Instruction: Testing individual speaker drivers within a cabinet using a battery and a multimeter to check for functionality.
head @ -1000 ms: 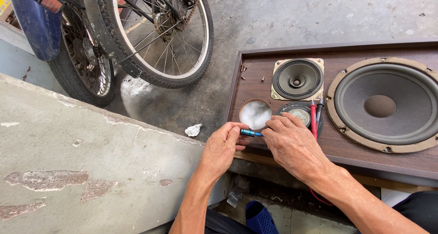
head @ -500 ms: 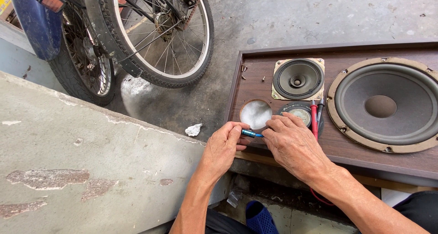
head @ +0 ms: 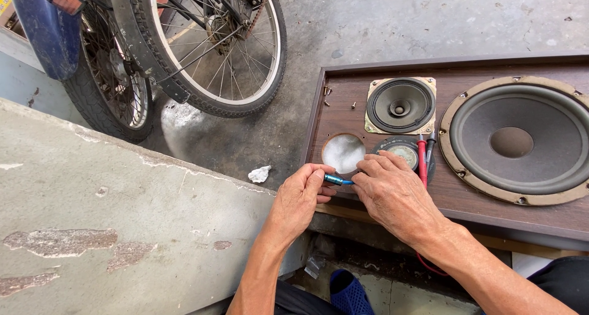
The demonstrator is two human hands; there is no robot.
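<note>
Gripping one blue tool (head: 335, 180) — two hands: left hand (head: 300, 198), right hand (head: 392, 195).

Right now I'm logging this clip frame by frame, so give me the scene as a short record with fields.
left hand: pinches a small blue tool
right hand: meets the tool's tip, resting on the speaker cabinet
cabinet: large woofer, midrange driver, round hole with white stuffing
probes: red probe and black probe beside the right hand
background: bicycle wheel, concrete floor
</note>
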